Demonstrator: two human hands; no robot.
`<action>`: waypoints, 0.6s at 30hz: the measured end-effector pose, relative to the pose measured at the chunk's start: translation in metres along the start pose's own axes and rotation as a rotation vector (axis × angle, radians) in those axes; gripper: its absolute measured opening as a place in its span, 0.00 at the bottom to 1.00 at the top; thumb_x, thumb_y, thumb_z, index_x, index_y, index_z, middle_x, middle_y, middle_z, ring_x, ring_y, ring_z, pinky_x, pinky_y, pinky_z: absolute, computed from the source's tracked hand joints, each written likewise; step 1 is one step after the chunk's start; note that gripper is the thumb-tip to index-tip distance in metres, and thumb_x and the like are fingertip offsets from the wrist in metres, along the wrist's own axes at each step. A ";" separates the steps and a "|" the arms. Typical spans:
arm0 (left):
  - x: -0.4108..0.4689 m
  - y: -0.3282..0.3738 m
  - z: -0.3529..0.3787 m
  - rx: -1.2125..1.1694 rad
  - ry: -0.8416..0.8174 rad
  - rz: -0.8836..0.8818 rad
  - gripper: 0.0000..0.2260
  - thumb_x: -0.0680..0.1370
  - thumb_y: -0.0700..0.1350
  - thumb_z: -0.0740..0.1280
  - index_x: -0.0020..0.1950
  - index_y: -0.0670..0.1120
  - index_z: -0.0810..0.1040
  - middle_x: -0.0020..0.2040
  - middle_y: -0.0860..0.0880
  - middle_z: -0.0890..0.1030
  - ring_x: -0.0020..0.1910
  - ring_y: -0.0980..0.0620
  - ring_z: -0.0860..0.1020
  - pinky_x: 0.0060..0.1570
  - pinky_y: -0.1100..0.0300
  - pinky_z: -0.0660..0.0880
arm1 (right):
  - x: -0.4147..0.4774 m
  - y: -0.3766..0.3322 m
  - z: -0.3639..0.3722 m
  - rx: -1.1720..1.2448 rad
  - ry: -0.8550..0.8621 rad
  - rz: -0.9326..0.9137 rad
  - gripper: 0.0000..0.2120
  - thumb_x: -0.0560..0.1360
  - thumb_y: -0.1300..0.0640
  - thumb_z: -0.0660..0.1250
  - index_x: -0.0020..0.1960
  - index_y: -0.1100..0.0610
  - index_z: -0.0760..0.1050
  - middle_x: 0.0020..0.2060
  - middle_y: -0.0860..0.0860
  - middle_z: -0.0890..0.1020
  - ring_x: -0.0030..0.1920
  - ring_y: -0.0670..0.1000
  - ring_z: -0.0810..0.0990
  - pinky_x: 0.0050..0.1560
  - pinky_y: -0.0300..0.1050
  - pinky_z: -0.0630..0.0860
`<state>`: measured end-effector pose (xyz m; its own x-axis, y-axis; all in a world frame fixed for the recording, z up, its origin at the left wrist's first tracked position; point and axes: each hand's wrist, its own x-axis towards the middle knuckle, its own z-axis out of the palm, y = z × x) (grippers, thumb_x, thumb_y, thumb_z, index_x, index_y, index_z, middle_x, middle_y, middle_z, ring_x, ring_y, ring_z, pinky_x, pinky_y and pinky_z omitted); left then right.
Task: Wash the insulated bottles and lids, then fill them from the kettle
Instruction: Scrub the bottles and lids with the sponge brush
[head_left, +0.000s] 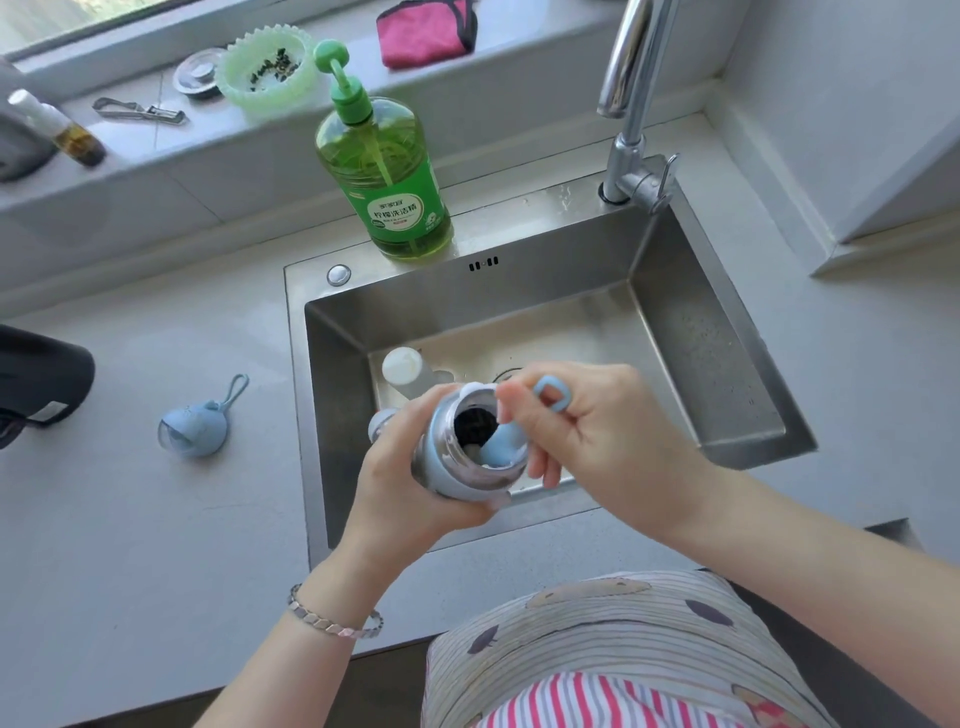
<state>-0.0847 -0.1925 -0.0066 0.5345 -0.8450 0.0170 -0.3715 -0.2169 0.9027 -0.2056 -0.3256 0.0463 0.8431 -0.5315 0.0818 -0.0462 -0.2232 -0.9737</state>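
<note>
the rigid, probably slippery insulated bottle (435, 448) is being gripped mid-body by the left hand (402, 470), a blue brush (503, 444) by the right hand (608, 431).

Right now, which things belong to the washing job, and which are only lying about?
Job: bottle in left hand, brush in right hand, blue lid, second bottle in the sink, soap, tap.
Lying about: pink cloth, green strainer, peeler, oil bottle.
</note>
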 end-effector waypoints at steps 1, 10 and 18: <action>-0.001 0.002 0.002 0.005 -0.016 -0.002 0.36 0.55 0.51 0.78 0.59 0.69 0.70 0.54 0.61 0.78 0.55 0.55 0.78 0.55 0.57 0.75 | 0.000 -0.001 0.002 0.017 -0.022 0.000 0.13 0.76 0.54 0.61 0.37 0.59 0.76 0.23 0.49 0.76 0.22 0.46 0.76 0.29 0.34 0.74; 0.001 -0.004 -0.003 0.085 -0.043 -0.050 0.36 0.55 0.50 0.78 0.60 0.66 0.70 0.56 0.62 0.77 0.56 0.52 0.77 0.55 0.51 0.75 | 0.000 0.001 -0.002 0.089 -0.022 -0.001 0.11 0.77 0.50 0.62 0.39 0.54 0.75 0.25 0.53 0.78 0.25 0.48 0.79 0.29 0.37 0.76; -0.004 -0.008 -0.011 0.051 0.037 -0.151 0.36 0.52 0.52 0.77 0.57 0.71 0.70 0.55 0.55 0.77 0.56 0.55 0.76 0.56 0.54 0.76 | 0.009 -0.017 -0.047 0.138 0.307 -0.013 0.11 0.76 0.51 0.58 0.39 0.55 0.73 0.28 0.53 0.79 0.25 0.50 0.80 0.26 0.41 0.77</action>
<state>-0.0754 -0.1822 -0.0093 0.6146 -0.7824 -0.1008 -0.3222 -0.3656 0.8732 -0.2220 -0.3650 0.0733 0.6418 -0.7551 0.1343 0.0540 -0.1302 -0.9900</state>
